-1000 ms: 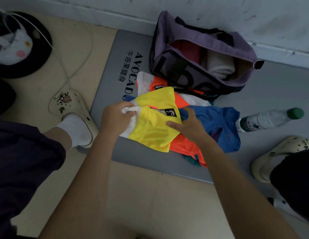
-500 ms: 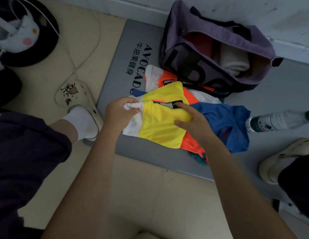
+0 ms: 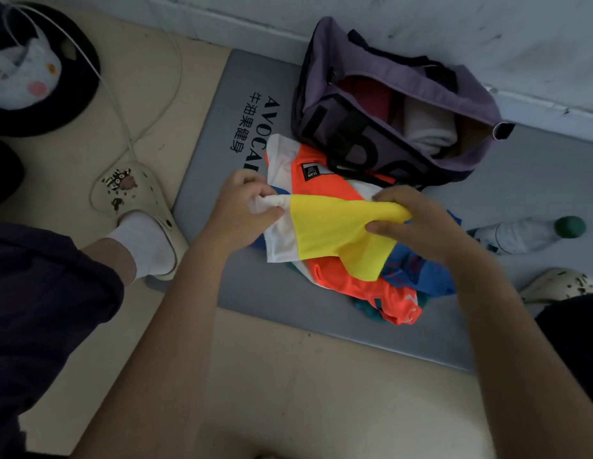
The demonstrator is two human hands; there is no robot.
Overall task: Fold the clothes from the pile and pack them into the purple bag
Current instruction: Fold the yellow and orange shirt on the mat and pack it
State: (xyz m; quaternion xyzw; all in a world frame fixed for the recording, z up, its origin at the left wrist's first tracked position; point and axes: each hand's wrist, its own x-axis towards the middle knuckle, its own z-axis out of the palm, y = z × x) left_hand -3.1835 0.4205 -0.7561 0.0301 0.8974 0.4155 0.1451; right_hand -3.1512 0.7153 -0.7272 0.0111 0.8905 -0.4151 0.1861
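Both hands are now lifting the yellow-and-white shirt (image 3: 325, 231) off the pile (image 3: 371, 286) near the mat's (image 3: 202, 207) front edge; a second ago it was lying flat, so I'd say it's being shaken out for folding. Left hand (image 3: 237, 210) is bunching the white end tight, right hand (image 3: 417, 220) pinching the yellow end. Its long axis is running left-right, parallel to that edge. The purple bag (image 3: 397, 104) is sitting open at the mat's far edge.

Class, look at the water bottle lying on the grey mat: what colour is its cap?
Green. The water bottle's cap shows best in the head view, at the right edge.
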